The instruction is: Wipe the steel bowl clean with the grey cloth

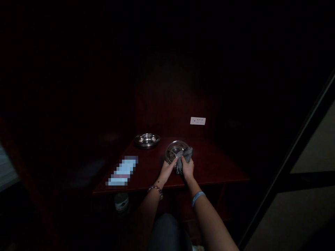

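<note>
Above the front half of a dark red desk (209, 164), a round shiny metal dish (171, 149) is tilted toward me. My left hand (167, 169) grips its lower left rim, thumb on top. A crumpled grey cloth (179, 164) lies against the dish's lower right side. Closed around that cloth, my right hand (187, 166) presses it to the dish, its thumb near the left one. The fingers under the dish are hidden. At the back left of the desk rests another shallow metal dish (147, 140), possibly a stack.
A blurred-out bright rectangle (123, 171) lies at the desk's left. A white power socket (198, 121) is on the back wall. Below the desk's front edge at left stands a jar-like container (121, 203). Dark panels enclose both sides; a framed door edge (288, 150) runs along the right.
</note>
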The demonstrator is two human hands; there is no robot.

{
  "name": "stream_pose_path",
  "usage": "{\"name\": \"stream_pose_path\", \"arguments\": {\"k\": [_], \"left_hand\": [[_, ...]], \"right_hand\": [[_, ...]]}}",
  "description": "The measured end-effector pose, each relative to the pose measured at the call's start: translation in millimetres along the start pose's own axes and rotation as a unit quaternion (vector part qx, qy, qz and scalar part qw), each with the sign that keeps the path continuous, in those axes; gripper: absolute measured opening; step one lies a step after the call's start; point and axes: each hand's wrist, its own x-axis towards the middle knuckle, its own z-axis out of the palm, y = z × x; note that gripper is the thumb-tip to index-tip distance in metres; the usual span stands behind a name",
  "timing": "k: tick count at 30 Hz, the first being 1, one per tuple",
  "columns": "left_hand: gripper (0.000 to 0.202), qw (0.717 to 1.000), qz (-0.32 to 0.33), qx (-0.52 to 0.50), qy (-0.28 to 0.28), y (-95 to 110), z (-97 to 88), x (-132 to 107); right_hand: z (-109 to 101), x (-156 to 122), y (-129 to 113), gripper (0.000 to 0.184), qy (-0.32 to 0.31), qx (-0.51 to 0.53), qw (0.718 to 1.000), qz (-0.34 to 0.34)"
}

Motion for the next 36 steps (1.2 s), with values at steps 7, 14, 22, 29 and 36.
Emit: {"name": "stream_pose_path", "arguments": {"k": [7, 14, 22, 29, 36], "left_hand": [[0.051, 0.996, 0.04, 0.061, -0.048, -14.5, -1.2, 5.0], [0.042, 0.998, 0.006, 0.064, -0.027, -6.2, -3.3, 3.2], [0.029, 0.996, -0.018, 0.085, 0.017, -6.7, -6.2, 4.5], [0.031, 0.993, -0.004, 0.116, 0.028, -8.8, -4.7, 5.5], [0.034, 0.991, 0.01, 0.131, 0.015, -5.3, -5.1, 1.6]], "right_hand": [[-0.3, -3.1, -7.7, 0.04, 0.043, 0.024, 0.999, 0.003], [-0.2, -0.7, -2.5, 0.045, 0.02, 0.017, 1.0, 0.007], [-1.5, -3.8, -8.9, 0.04, -0.037, -0.037, 0.998, 0.04], [-0.7, -1.7, -3.2, 0.041, -0.031, -0.061, 0.997, 0.035], [0.7, -3.7, -5.9, 0.04, -0.007, -0.003, 1.0, 0.03]]}}
